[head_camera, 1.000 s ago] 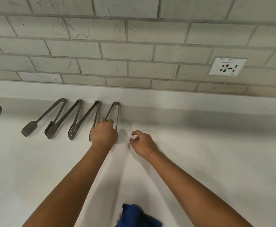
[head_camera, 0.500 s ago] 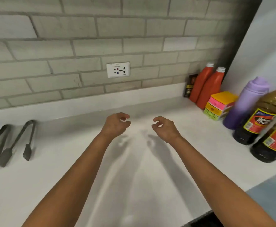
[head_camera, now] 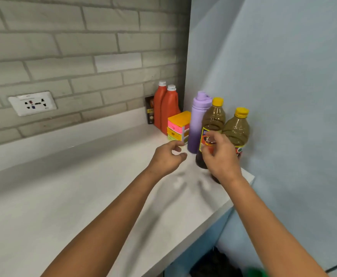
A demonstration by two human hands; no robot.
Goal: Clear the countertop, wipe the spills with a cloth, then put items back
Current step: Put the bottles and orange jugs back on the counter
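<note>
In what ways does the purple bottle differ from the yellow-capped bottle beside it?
The purple bottle is opaque, so its contents are hidden; the yellow-capped bottle is clear and shows brownish liquid. The purple bottle is plain, fading from pale to deeper purple, while the yellow-capped bottle has a printed label. The purple bottle is fully in view; the right hand partly covers the yellow-capped bottle. Both stand upright on the countertop.

Almost no text can be read; the near oil bottle (head_camera: 211,124) carries a red and yellow label, where only some white letters like "Xpu" show beside the right hand (head_camera: 220,156), and the word is cut by the fingers; the second oil bottle (head_camera: 236,130) shows a corner of the same label, not readable; the small dark box (head_camera: 150,112) has yellow print, too blurred to read; the wall socket (head_camera: 32,103) has tiny marks, not readable.
</note>
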